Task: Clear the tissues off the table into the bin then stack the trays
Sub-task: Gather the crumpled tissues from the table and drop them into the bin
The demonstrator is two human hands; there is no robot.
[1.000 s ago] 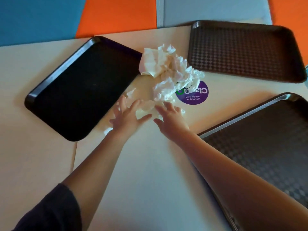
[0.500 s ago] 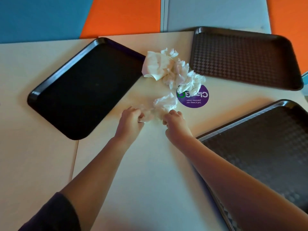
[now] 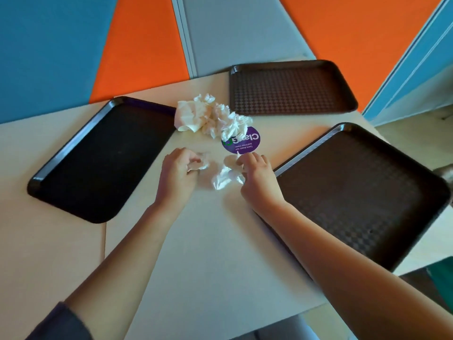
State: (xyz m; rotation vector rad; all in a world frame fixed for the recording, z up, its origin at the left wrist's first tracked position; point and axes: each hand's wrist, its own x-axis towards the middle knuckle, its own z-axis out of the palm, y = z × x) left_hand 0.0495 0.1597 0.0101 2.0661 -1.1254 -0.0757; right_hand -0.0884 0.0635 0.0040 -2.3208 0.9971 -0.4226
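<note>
My left hand [image 3: 177, 171] grips a small crumpled white tissue [image 3: 199, 164] at the table's middle. My right hand [image 3: 257, 176] pinches another crumpled tissue [image 3: 224, 176] that hangs down to its left. A pile of several crumpled tissues [image 3: 210, 116] lies further back, between the trays. A black tray [image 3: 98, 158] lies at the left. One brown tray [image 3: 289, 88] sits at the far side and another brown tray [image 3: 362, 192] lies at the right, beside my right forearm. No bin is in view.
A round purple sticker [image 3: 245, 144] is stuck to the beige table [image 3: 208, 253], partly under the tissue pile. Blue, orange and grey panels rise behind the table. The table's right edge runs just past the right tray.
Both hands closed on tissues and drew apart and back toward me, each holding its own tissue. The camera view shifted, so the trays appear further left and higher.
</note>
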